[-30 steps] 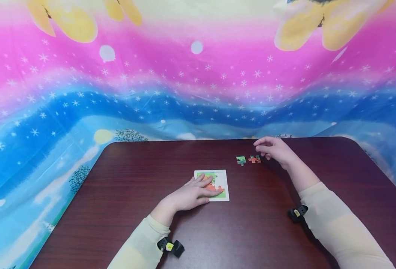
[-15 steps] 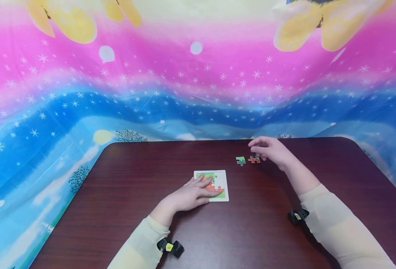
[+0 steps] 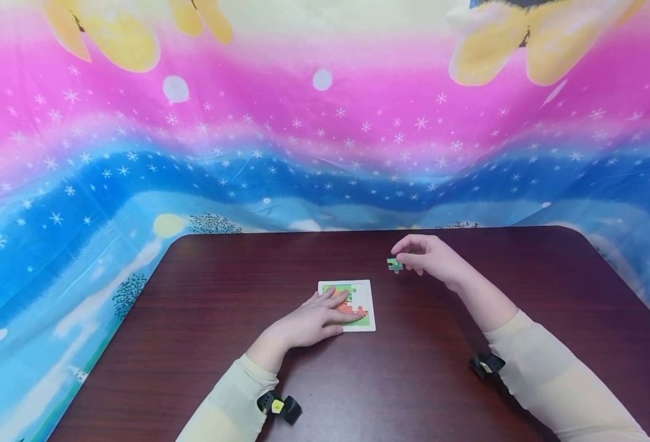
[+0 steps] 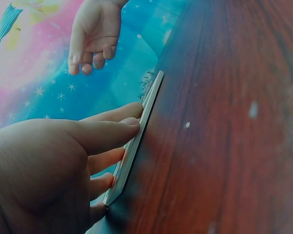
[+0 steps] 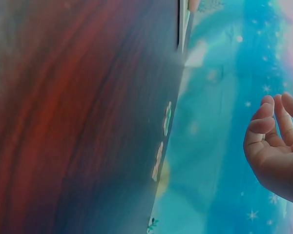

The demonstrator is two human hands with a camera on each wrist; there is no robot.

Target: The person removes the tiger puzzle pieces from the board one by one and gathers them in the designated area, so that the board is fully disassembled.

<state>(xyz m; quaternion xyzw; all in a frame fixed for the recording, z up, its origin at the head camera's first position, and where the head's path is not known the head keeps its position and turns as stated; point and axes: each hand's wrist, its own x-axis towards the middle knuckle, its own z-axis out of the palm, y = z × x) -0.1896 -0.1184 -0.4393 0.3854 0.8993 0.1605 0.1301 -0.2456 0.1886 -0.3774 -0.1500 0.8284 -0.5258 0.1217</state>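
My left hand (image 3: 305, 322) lies with spread fingers on a small white-framed jigsaw puzzle board (image 3: 372, 307), partly covering its orange and green picture. Seen from the left wrist, fingertips touch the face of the board (image 4: 145, 119) and the thumb rests at its near edge. A green puzzle piece (image 3: 394, 265) lies on the table behind and right of the board. My right hand (image 3: 432, 258) hovers above it, fingers loosely bent, holding nothing. In the right wrist view, an orange piece (image 5: 157, 162) and the green piece lie flat below the hand; the head view hides the orange one behind the hand.
The dark wooden table (image 3: 203, 356) has rounded far corners. A patterned pink and blue cloth (image 3: 280, 123) hangs around its back and sides. Black wrist cameras are strapped over both pale sleeves (image 3: 557, 368).
My right hand has moved left and slightly nearer, from beside the orange piece to above the pieces, covering the orange one. The left hand and the board have stayed put.
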